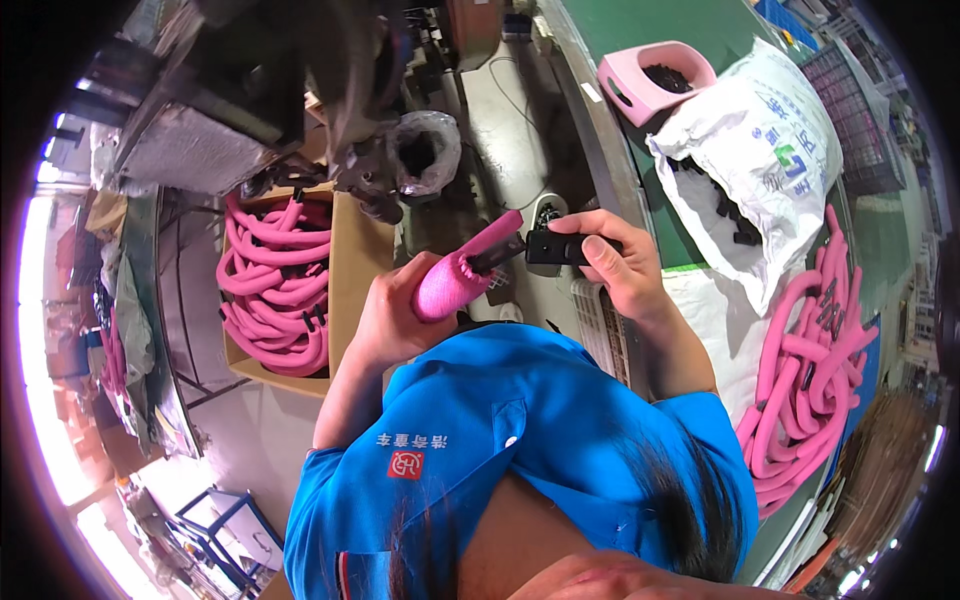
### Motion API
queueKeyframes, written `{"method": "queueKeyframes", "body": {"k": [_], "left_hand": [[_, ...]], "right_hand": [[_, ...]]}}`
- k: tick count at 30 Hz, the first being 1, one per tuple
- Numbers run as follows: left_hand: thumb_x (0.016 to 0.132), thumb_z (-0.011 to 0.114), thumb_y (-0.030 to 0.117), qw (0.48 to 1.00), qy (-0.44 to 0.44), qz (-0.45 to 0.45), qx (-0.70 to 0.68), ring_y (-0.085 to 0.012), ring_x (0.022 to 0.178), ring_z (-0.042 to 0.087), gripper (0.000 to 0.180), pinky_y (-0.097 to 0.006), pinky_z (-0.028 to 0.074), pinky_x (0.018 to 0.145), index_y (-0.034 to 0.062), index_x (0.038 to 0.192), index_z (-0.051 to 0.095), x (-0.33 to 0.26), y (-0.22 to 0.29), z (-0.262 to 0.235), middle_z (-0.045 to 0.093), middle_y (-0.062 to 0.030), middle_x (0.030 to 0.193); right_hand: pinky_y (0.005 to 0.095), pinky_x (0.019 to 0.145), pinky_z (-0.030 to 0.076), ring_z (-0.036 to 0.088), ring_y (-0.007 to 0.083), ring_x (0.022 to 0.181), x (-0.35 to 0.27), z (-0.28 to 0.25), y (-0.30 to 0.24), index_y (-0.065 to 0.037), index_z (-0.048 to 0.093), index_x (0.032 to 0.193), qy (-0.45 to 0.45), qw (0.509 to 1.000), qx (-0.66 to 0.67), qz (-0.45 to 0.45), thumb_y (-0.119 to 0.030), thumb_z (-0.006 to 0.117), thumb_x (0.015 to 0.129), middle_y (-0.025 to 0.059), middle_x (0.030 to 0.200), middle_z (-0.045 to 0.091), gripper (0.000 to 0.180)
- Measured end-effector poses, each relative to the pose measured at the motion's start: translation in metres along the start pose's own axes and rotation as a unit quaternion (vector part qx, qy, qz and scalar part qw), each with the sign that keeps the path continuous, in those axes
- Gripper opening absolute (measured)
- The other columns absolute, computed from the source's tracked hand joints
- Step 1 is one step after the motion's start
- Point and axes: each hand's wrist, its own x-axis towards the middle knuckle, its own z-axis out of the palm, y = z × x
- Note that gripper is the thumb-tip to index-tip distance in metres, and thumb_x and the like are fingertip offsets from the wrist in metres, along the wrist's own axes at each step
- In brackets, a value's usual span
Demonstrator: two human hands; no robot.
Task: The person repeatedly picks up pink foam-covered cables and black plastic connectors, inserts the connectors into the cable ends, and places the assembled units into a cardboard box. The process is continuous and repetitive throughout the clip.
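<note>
In front of my chest, my left hand (392, 312) is closed round a thick pink sleeve (450, 290) with a gathered end. A dark rod-like part (497, 254) sticks out of that end, and a pink strip (492, 232) slants up beside it. My right hand (632, 268) pinches a small black block-shaped part (555, 247) between thumb and fingers. The block lies close to the tip of the dark part; whether they touch I cannot tell. My left palm hides the lower side of the sleeve.
A cardboard box (362, 262) of pink foam-covered tubes (275, 285) stands left, below a dark machine (250, 90). Beyond my hands is a lined bin (428, 150). The green table (625, 25) at right bears a pink container (640, 90), a white sack (770, 130) of black parts and more pink tubes (800, 390).
</note>
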Motion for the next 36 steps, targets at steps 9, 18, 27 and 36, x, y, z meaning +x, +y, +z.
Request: {"method": "queueKeyframes", "body": {"k": [9,18,27,36], "left_hand": [[0.060,0.068,0.010,0.997,-0.041,-0.040,0.056,-0.0358,0.075,0.064,0.053,-0.041,0.052,0.067,0.0132,0.113,0.060,-0.034,-0.017,-0.027,0.064,-0.0167,0.078],[0.064,0.069,0.017,0.987,0.066,-0.086,0.115,-0.0371,0.069,0.062,0.039,-0.044,0.050,0.061,0.0130,0.101,0.060,-0.044,-0.080,-0.053,0.062,-0.0159,0.071],[0.065,0.066,0.018,0.974,0.149,-0.098,0.137,-0.0409,0.076,0.061,0.037,-0.047,0.049,0.066,0.0096,0.100,0.059,-0.010,-0.124,-0.095,0.063,-0.0199,0.078],[0.065,0.068,0.022,0.980,0.044,-0.193,-0.018,-0.0312,0.080,0.066,0.045,-0.040,0.049,0.075,0.0065,0.106,0.061,0.007,-0.158,-0.107,0.066,-0.0180,0.083]], "right_hand": [[0.0184,0.048,0.026,0.036,0.0002,0.052,0.048,0.041,0.018,-0.002,0.063,0.100,-0.101,0.990,-0.094,-0.023,-0.024,0.043,0.099,-0.0064,0.061,0.047,0.030],[0.0327,0.052,0.037,0.047,0.0216,0.053,0.121,0.089,0.084,0.000,0.052,0.083,-0.027,0.969,-0.229,-0.089,-0.023,0.042,0.100,0.0103,0.059,0.048,0.030],[0.0438,0.073,0.046,0.058,0.0392,0.089,0.226,0.088,0.157,0.001,0.057,0.101,0.050,0.759,-0.541,-0.359,-0.017,0.053,0.091,0.0211,0.097,0.061,0.020],[0.0429,0.089,0.042,0.054,0.0324,0.104,0.235,0.114,0.143,0.000,0.050,0.122,0.059,0.900,-0.419,-0.109,-0.025,0.046,0.095,0.0179,0.114,0.058,0.037]]}}
